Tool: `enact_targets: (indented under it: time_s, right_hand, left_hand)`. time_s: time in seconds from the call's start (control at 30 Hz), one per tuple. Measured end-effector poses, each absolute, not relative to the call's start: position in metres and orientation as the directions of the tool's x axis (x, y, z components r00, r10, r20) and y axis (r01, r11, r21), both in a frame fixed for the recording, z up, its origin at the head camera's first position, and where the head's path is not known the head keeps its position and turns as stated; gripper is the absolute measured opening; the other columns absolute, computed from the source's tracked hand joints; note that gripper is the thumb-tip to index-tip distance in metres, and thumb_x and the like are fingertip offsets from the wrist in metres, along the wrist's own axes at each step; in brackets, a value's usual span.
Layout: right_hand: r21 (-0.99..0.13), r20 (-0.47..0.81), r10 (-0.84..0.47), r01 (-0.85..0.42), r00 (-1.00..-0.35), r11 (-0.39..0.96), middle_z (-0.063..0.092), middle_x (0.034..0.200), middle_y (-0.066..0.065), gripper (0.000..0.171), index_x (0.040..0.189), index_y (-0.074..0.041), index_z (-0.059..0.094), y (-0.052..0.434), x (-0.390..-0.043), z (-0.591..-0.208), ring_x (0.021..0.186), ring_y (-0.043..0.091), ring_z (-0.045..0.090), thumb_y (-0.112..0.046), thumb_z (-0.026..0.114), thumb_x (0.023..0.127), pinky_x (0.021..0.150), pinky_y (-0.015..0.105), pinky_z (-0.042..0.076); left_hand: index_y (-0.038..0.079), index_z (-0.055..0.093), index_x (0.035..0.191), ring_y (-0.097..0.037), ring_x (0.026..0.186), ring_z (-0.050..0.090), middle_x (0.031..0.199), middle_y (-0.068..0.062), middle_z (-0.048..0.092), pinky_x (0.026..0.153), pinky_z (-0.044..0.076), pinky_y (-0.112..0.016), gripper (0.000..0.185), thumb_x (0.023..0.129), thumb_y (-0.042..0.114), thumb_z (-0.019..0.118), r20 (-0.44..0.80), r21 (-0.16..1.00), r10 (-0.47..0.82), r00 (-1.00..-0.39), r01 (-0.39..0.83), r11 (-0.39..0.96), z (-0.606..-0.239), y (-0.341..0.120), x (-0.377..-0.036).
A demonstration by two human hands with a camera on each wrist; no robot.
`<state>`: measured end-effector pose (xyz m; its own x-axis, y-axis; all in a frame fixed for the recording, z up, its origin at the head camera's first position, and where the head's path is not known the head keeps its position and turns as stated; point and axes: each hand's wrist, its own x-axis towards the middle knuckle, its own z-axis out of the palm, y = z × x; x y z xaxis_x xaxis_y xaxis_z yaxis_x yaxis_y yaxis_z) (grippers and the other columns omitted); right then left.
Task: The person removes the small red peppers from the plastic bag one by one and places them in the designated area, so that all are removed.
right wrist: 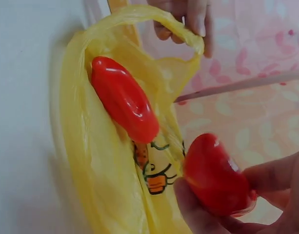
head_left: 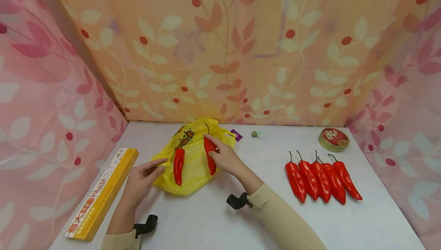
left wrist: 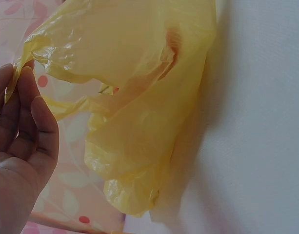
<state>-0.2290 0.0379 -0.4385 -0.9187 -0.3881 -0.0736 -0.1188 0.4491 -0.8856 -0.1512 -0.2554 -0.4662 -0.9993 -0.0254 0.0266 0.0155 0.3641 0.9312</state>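
A thin yellow plastic bag (head_left: 196, 165) with a printed picture lies spread on the white table. My left hand (head_left: 139, 181) pinches a handle of the bag between thumb and fingers, and in the left wrist view the handle (left wrist: 23, 63) is drawn up by the fingertips. One red chili pepper (head_left: 178, 165) rests in the bag's opening, glossy in the right wrist view. With thumb and fingers, my right hand (head_left: 225, 158) holds a second red chili pepper (right wrist: 215, 175) over the bag's right part, stem pointing away.
Several red chili peppers (head_left: 322, 181) lie in a row at the right. Behind them stands a round red-lidded tin (head_left: 333, 139). A yellow pasta box (head_left: 103, 192) lies along the left edge. Near the back are a purple wrapper (head_left: 236, 135) and a small green ball (head_left: 254, 134).
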Motion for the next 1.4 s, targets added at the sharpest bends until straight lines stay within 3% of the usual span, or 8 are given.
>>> enact_targets:
  time_s: [0.27, 0.57, 0.73, 1.0, 1.17, 1.4]
  right_hand:
    - [-0.858, 0.022, -0.326, -0.185, -0.945, 0.479, 0.062, 0.127, 0.01, 0.056, 0.142, -0.033, 0.043, 0.067, -0.216, -0.436, 0.105, 0.028, 0.063, -0.034, 0.072, 0.093, 0.071, 0.036, 0.062]
    - [-0.805, 0.03, -0.172, -0.126, -0.985, 0.579, 0.059, 0.133, 0.008, 0.062, 0.145, -0.029, 0.046, 0.12, -0.21, -0.444, 0.109, 0.029, 0.061, -0.033, 0.075, 0.09, 0.068, 0.038, 0.062]
    - [-0.737, 0.059, -0.107, -0.116, -0.993, 0.666, 0.063, 0.128, 0.012, 0.059, 0.144, -0.028, 0.048, 0.15, -0.202, -0.449, 0.109, 0.031, 0.061, -0.035, 0.073, 0.091, 0.069, 0.039, 0.062]
    - [-0.659, 0.071, -0.086, -0.112, -0.994, 0.744, 0.056, 0.134, 0.016, 0.059, 0.144, -0.021, 0.052, 0.189, -0.188, -0.461, 0.106, 0.033, 0.06, -0.034, 0.074, 0.091, 0.067, 0.036, 0.06]
    - [-0.647, 0.096, -0.077, -0.121, -0.992, 0.752, 0.063, 0.128, 0.015, 0.058, 0.143, -0.016, 0.05, 0.205, -0.181, -0.467, 0.103, 0.031, 0.062, -0.028, 0.074, 0.092, 0.068, 0.037, 0.061]
    - [-0.572, 0.117, -0.008, -0.074, -0.993, 0.817, 0.059, 0.121, 0.017, 0.06, 0.143, -0.014, 0.05, 0.221, -0.17, -0.47, 0.1, 0.03, 0.058, -0.028, 0.075, 0.09, 0.071, 0.043, 0.059]
  left_hand:
    - [0.013, 0.069, 0.13, -0.008, 0.103, 0.062, 0.132, -0.01, 0.066, 0.089, 0.053, -0.014, 0.037, 0.098, 0.031, 0.067, 0.044, 0.935, -0.019, -0.999, 0.034, 0.352, -0.467, -0.256, -0.152]
    - [0.014, 0.069, 0.13, -0.013, 0.101, 0.061, 0.13, -0.01, 0.066, 0.087, 0.054, -0.015, 0.037, 0.098, 0.033, 0.067, 0.041, 0.934, -0.022, -0.999, 0.03, 0.356, -0.467, -0.255, -0.153]
    - [0.013, 0.069, 0.13, -0.014, 0.102, 0.059, 0.131, -0.011, 0.066, 0.088, 0.053, -0.014, 0.037, 0.098, 0.032, 0.067, 0.027, 0.934, -0.01, -1.0, 0.022, 0.356, -0.466, -0.253, -0.153]
    - [0.013, 0.069, 0.131, -0.015, 0.102, 0.058, 0.131, -0.011, 0.065, 0.087, 0.053, -0.014, 0.037, 0.099, 0.031, 0.066, 0.012, 0.932, -0.005, -1.0, 0.009, 0.362, -0.464, -0.252, -0.152]
    - [0.013, 0.069, 0.131, -0.014, 0.102, 0.057, 0.13, -0.012, 0.065, 0.087, 0.053, -0.014, 0.037, 0.098, 0.031, 0.067, 0.026, 0.934, -0.002, -1.0, 0.023, 0.357, -0.466, -0.253, -0.151]
    - [0.013, 0.069, 0.13, -0.013, 0.103, 0.058, 0.13, -0.01, 0.065, 0.088, 0.053, -0.014, 0.038, 0.099, 0.033, 0.066, 0.034, 0.932, -0.006, -0.999, 0.03, 0.363, -0.468, -0.253, -0.153]
